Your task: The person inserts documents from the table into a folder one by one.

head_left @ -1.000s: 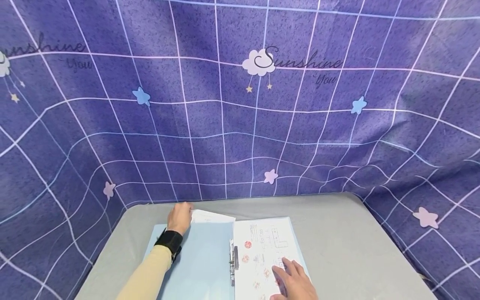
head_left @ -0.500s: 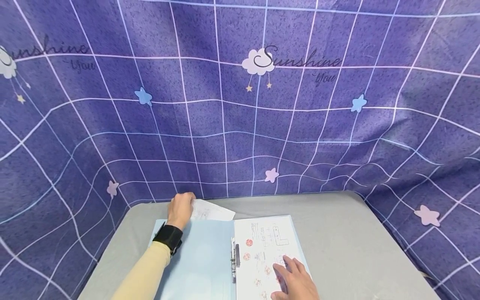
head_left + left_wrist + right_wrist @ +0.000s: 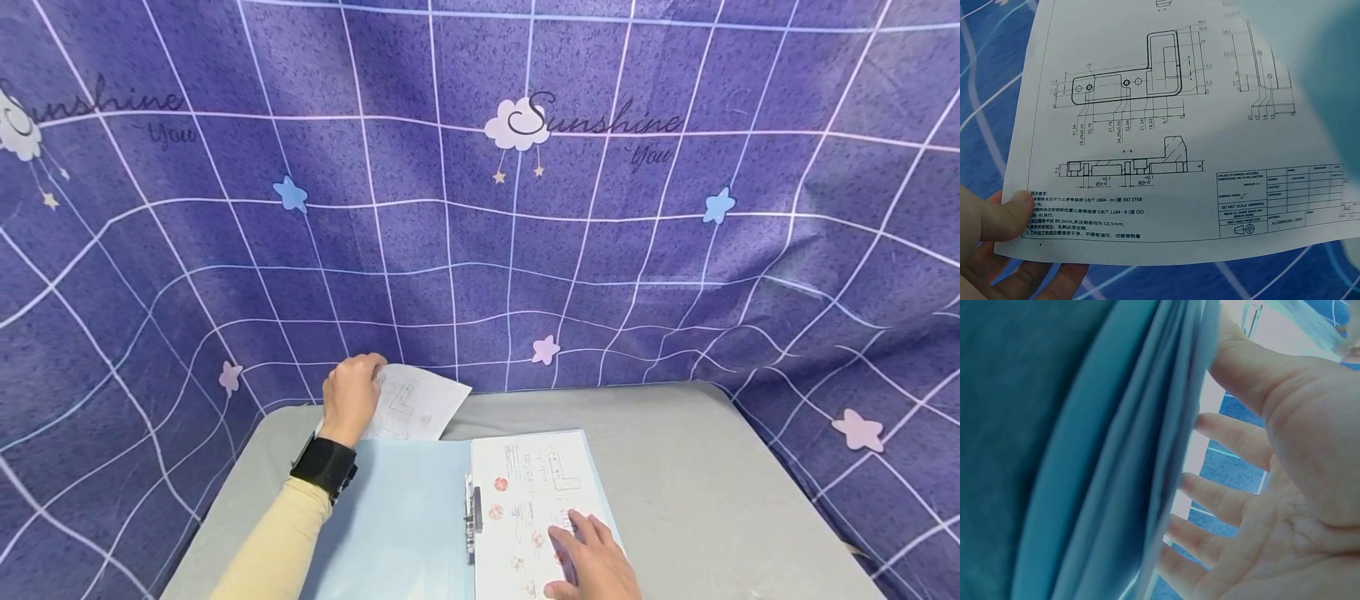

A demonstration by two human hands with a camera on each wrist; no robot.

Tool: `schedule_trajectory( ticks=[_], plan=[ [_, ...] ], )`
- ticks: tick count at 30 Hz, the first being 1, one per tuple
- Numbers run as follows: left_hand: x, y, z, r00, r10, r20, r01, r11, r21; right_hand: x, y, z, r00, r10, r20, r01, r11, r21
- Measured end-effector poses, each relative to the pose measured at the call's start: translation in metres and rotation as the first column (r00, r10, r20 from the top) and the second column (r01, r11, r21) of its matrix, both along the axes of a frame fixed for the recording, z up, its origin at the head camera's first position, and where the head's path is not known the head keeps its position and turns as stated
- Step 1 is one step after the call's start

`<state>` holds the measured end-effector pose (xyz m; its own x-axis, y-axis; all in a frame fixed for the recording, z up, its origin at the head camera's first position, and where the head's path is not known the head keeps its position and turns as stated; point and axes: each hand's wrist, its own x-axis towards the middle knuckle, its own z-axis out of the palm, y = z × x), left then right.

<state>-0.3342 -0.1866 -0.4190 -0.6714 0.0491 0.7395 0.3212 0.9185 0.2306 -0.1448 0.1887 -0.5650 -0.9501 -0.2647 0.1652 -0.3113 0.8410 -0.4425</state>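
A light blue folder (image 3: 397, 508) lies spread on the table, with printed sheets (image 3: 525, 467) with red stamps on its right side and a metal clip (image 3: 474, 521) along the middle. Beyond its left cover, my left hand (image 3: 351, 398) pinches the edge of a loose drawing sheet (image 3: 420, 400). In the left wrist view, the thumb (image 3: 1000, 215) lies over that drawing sheet (image 3: 1110, 131) and the other fingers are behind it. My right hand (image 3: 596, 562) rests on the stamped sheets with its fingers spread. Layered page edges (image 3: 1129, 469) show beside its fingers (image 3: 1210, 494) in the right wrist view.
A grey cloth covers the table (image 3: 697, 500). Behind and at both sides hangs a purple-blue curtain (image 3: 480, 250) with a white grid, and the table's back edge meets it.
My left hand has lifted up and slightly left, drawing the sheet out from behind the folder's left cover so more of it shows. The right hand stays almost still.
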Motion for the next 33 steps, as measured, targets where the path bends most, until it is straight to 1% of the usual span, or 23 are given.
schedule_trajectory(
  ticks=[5,7,10,13,16,18,21,23,25,27,29,31,33],
  plan=[
    [0.010,0.004,0.027,0.995,-0.034,-0.097,0.038,0.998,0.044,0.001,-0.001,0.001,1.000,-0.005,0.013,0.005,1.000,-0.004],
    [0.014,0.006,0.037,0.989,-0.051,-0.138,0.060,0.996,0.060,0.001,-0.002,0.002,1.000,-0.009,0.011,0.009,1.000,-0.001],
    [0.020,0.010,0.050,0.979,-0.078,-0.190,0.090,0.994,0.056,0.001,-0.002,0.005,1.000,-0.019,0.013,0.019,1.000,0.009],
    [0.027,0.015,0.062,0.963,-0.122,-0.242,0.133,0.991,0.030,0.001,-0.003,0.008,0.999,-0.026,0.033,0.026,1.000,0.009],
    [0.035,0.020,0.075,0.940,-0.177,-0.293,0.188,0.982,0.010,0.000,-0.002,0.011,0.998,-0.029,0.056,0.029,1.000,-0.003],
    [0.040,0.024,0.083,0.923,-0.208,-0.323,0.220,0.975,0.001,0.000,-0.003,0.012,0.998,-0.030,0.049,0.030,1.000,-0.007],
    [0.048,0.031,0.094,0.899,-0.243,-0.365,0.264,0.965,0.008,-0.001,-0.003,0.014,0.999,-0.046,0.015,0.046,0.999,-0.003],
    [0.052,0.035,0.100,0.883,-0.264,-0.388,0.296,0.955,0.022,-0.001,-0.003,0.015,0.997,-0.068,-0.025,0.068,0.998,0.004],
    [0.057,0.040,0.105,0.867,-0.285,-0.408,0.329,0.943,0.040,-0.002,-0.003,0.017,0.993,-0.097,-0.066,0.097,0.995,0.008],
    [0.062,0.045,0.108,0.855,-0.304,-0.420,0.364,0.929,0.069,-0.004,-0.003,0.019,0.985,-0.132,-0.111,0.132,0.991,-0.012],
    [0.067,0.050,0.111,0.845,-0.324,-0.425,0.399,0.912,0.098,-0.006,-0.002,0.021,0.973,-0.165,-0.161,0.158,0.986,-0.057],
    [0.071,0.054,0.113,0.838,-0.344,-0.424,0.431,0.893,0.127,-0.010,-0.001,0.024,0.957,-0.196,-0.212,0.168,0.976,-0.141],
    [0.077,0.059,0.114,0.832,-0.364,-0.418,0.456,0.878,0.144,-0.013,0.000,0.028,0.941,-0.217,-0.260,0.156,0.959,-0.236]
  ],
)
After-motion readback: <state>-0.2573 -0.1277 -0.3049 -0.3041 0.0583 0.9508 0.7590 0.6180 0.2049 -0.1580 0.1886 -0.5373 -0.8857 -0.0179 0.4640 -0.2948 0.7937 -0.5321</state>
